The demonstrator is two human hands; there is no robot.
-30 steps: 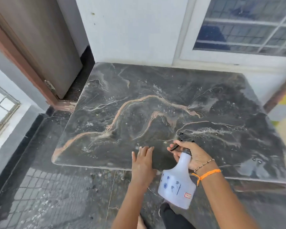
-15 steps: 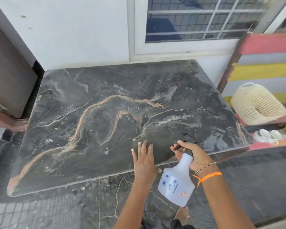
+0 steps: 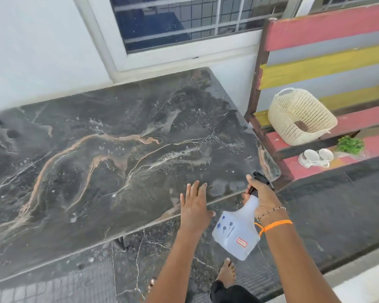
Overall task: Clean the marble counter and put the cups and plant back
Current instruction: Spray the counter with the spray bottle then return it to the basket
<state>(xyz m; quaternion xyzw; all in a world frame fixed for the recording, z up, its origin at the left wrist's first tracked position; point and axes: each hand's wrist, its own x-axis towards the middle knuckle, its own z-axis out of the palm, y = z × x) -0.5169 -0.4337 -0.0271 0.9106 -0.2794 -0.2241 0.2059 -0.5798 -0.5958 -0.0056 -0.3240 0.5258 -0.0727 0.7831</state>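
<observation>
Dark grey marble with orange and white veins forms the slab worktop [image 3: 109, 162], which fills the left and centre of the head view. Pale droplets and wet streaks lie across its surface, densest toward 2 o'clock from the slab centre.

The left hand [image 3: 195, 204] rests palm-down on the near edge of the worktop at 5 o'clock from the slab centre. Its grip is apart: the fingers are straight, close together and flat on the marble, holding nothing.

The right hand [image 3: 260, 193] is just beside the left hand, at its 3 o'clock. Its grip is clamped on the neck of a translucent white plastic spray bottle [image 3: 236, 230]. The black trigger head [image 3: 262, 179] points toward the near right corner of the worktop. The bottle body hangs below the slab edge, over the floor. It carries small blue markings and a red-edged label. An orange thread and a beaded bracelet circle the right wrist.

Off the worktop, at 3 o'clock, a slatted wooden bench [image 3: 328, 29] painted red and yellow stands against the wall. On its seat slats rest a cream woven plastic basket [image 3: 298, 117], tilted on its side, two small white cups [image 3: 315, 157] lying close together, and a small green leafy plant [image 3: 349, 145] just beside the cups at their 2 o'clock.

A bare foot [image 3: 227, 274] stands on the dark veined floor below the bottle.
</observation>
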